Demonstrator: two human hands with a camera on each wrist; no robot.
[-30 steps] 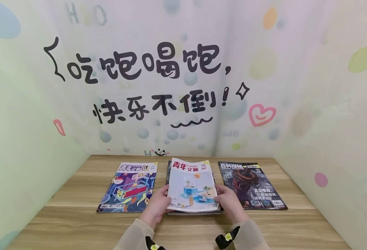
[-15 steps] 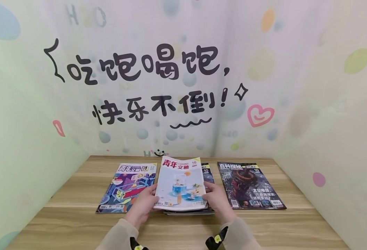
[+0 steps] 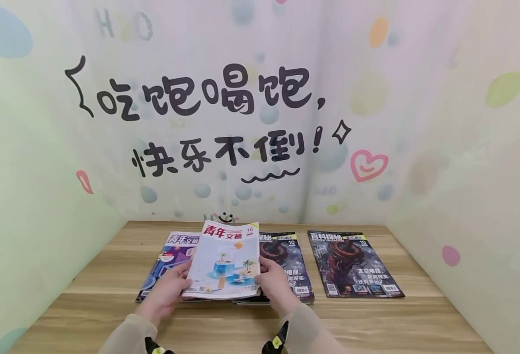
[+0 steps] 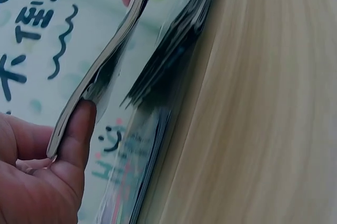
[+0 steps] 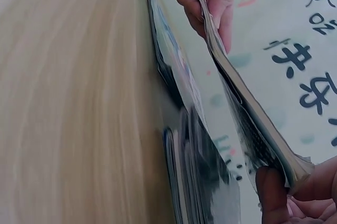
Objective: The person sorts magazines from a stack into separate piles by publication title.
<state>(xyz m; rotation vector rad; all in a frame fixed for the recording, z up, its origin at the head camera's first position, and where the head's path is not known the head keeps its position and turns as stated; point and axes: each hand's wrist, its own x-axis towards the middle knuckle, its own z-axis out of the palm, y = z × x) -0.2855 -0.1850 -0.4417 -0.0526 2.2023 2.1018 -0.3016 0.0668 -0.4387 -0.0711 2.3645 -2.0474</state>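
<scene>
A light-blue and white magazine point(image 3: 224, 263) with red title letters is held above the table between both hands. My left hand point(image 3: 166, 290) pinches its left edge, thumb on top. On the opposite edge my right hand point(image 3: 278, 286) grips it in the same way. In the left wrist view the fingers point(image 4: 79, 129) lie under the magazine, which is apart from the stacks beneath. It partly covers a stack topped by a dark magazine point(image 3: 288, 265) and a colourful purple magazine point(image 3: 158, 268) at the left.
Another dark magazine point(image 3: 355, 265) lies flat at the right of the wooden table point(image 3: 375, 319). A printed curtain wall point(image 3: 260, 196) stands directly behind the table, with pale side walls to the left and right.
Both hands have carried the light-blue magazine up and leftward off the middle stack, toward the purple one. More of the dark magazine under it now shows. The right-hand magazine has stayed put.
</scene>
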